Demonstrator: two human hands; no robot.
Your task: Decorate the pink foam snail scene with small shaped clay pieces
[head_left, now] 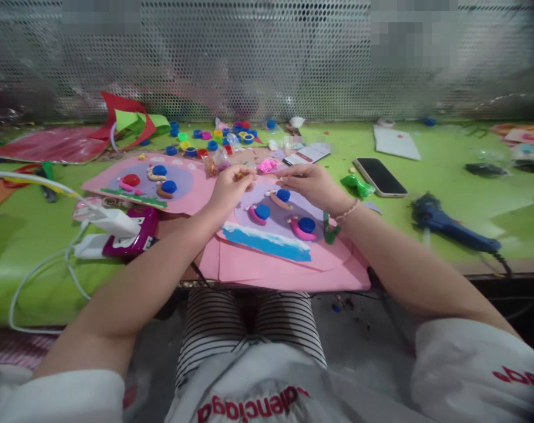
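My left hand is closed in a pinch at the top edge of a pink paper sheet; what its fingertips hold is too small to make out. Opposite it, my right hand also has its fingers pressed together, their contents hidden. Just beyond the gap between them lies a lump of pink clay. Below my hands, snail figures with clay bodies and cap shells sit on a lilac patch: one blue-capped with a tan body, two blue-capped with pink bodies. A blue and white clay strip runs beneath them.
A second pink sheet with snails lies left, near a purple power adapter with white plugs. Several bottle caps are scattered behind. Rightward are a green clay packet, a phone and a blue glue gun.
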